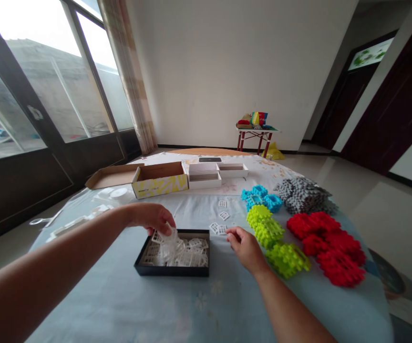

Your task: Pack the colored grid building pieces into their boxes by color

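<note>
The left forearm (66, 257) reaches in from the lower left with its hand (158, 220) palm down and fingertips pinched low, while the right forearm (284, 300) angles up from the lower right, its hand (244, 245) loosely curled, index finger pointing inward.

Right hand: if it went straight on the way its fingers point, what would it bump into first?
Probably the nearest small white grid piece, lying just beyond the fingertips of the right hand. They may already touch; the depth is unclear.
</note>
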`<state>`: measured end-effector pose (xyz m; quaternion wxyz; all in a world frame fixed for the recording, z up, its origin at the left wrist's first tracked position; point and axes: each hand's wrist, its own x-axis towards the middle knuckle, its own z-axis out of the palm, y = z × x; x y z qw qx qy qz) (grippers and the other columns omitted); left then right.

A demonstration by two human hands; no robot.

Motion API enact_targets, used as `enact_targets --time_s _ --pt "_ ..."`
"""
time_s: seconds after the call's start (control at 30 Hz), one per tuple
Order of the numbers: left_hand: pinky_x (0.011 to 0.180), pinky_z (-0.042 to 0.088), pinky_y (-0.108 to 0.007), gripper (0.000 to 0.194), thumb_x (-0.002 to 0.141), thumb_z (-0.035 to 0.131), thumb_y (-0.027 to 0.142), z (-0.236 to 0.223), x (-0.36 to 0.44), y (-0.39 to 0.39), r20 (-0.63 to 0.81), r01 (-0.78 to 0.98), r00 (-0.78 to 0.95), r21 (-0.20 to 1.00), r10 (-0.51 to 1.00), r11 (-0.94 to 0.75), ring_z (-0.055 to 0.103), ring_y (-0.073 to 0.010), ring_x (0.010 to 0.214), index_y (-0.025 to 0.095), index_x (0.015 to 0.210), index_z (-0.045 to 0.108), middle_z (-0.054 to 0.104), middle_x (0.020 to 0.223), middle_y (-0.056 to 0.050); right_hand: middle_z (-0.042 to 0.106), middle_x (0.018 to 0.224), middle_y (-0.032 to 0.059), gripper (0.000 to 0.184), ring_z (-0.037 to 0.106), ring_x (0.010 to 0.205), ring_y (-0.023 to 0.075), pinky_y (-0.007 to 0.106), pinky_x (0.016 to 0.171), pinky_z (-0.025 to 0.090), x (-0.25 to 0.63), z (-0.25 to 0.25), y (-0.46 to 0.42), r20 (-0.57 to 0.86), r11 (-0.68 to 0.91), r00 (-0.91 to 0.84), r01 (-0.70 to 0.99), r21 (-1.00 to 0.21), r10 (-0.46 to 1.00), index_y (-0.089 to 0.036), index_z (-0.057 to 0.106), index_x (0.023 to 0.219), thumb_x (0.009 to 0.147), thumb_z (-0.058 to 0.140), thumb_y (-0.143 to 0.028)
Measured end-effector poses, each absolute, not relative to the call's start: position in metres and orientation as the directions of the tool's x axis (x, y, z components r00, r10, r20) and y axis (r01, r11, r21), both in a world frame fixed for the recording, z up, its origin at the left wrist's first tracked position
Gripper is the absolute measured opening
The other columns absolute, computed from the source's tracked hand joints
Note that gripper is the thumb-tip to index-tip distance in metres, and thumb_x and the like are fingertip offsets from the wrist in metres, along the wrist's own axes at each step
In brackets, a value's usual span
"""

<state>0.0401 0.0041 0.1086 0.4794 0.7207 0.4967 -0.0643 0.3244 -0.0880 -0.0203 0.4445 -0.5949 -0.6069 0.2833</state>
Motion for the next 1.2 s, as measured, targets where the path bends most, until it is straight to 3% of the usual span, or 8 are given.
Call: enact_targets --time_s 0.23,0.43,0.53,0.73,0.93,1.2 --pt "0.048 0.042 -0.020 0.038 0.050 0.074 0.037 0.108 0.046 0.002 -0.583 0.842 0.486 0.512 0.651 -0.170 0.061 -0.0187 0.072 0.022 0.085 0.070 0.071 0.081 -0.002 0.068 0.074 0.0042 0.025 0.061 0.063 0.0154 0.024 0.059 0.046 0.325 -0.021 -0.088 0.187 0.120 0.106 0.455 -0.882 0.977 -0.017 0.063 0.089 0.077 0.046 -0.032" --pt "0.047 0.038 -0.022 0.022 0.047 0.074 0.033 0.115 0.059 0.006 -0.592 0.872 0.485 0.377 0.644 -0.311 0.054 -0.0143 0.052 0.020 0.064 0.073 0.066 0.055 -0.001 0.067 0.074 0.0046 0.025 0.061 0.066 0.0160 0.024 0.060 0.047 0.325 -0.017 -0.089 0.180 0.105 0.121 0.464 -0.880 0.976 -0.017 0.063 0.089 0.077 0.047 -0.031" --pt "0.047 0.038 -0.023 0.020 0.050 0.073 0.035 0.120 0.074 0.012 -0.545 0.858 0.512 0.357 0.664 -0.369 0.051 -0.0128 0.046 0.018 0.060 0.071 0.064 0.052 -0.001 0.067 0.074 0.0045 0.024 0.061 0.066 0.0158 0.024 0.061 0.047 0.324 -0.016 -0.089 0.189 0.112 0.123 0.466 -0.878 0.974 -0.016 0.063 0.088 0.077 0.046 -0.030" --pt "0.064 0.043 -0.024 0.032 0.069 0.062 0.043 0.110 0.139 0.032 -0.251 0.787 0.600 0.353 0.759 -0.506 0.059 -0.0155 0.069 0.018 0.088 0.067 0.066 0.074 -0.001 0.067 0.073 0.0032 0.023 0.060 0.062 0.0143 0.023 0.059 0.046 0.323 -0.020 -0.085 0.223 0.126 0.167 0.453 -0.883 0.961 -0.016 0.063 0.087 0.077 0.046 -0.029" --pt "0.082 0.046 -0.042 0.030 0.085 0.051 0.032 0.066 0.203 0.062 -0.108 0.800 0.578 0.272 0.809 -0.535 0.056 -0.0198 0.096 0.017 0.111 0.053 0.056 0.113 -0.007 0.066 0.073 0.0024 0.022 0.060 0.064 0.0142 0.024 0.061 0.046 0.322 -0.020 -0.084 0.248 0.152 0.162 0.448 -0.881 0.955 -0.017 0.063 0.086 0.078 0.045 -0.026" --pt "0.082 0.047 -0.042 0.029 0.085 0.052 0.030 0.032 0.234 0.091 -0.141 0.832 0.537 0.249 0.832 -0.496 0.055 -0.0202 0.099 0.018 0.112 0.052 0.053 0.117 -0.008 0.068 0.080 0.0056 0.021 0.061 0.071 0.0168 0.025 0.064 0.047 0.322 -0.013 -0.087 0.234 0.137 0.165 0.453 -0.881 0.958 -0.017 0.064 0.087 0.078 0.047 -0.023"
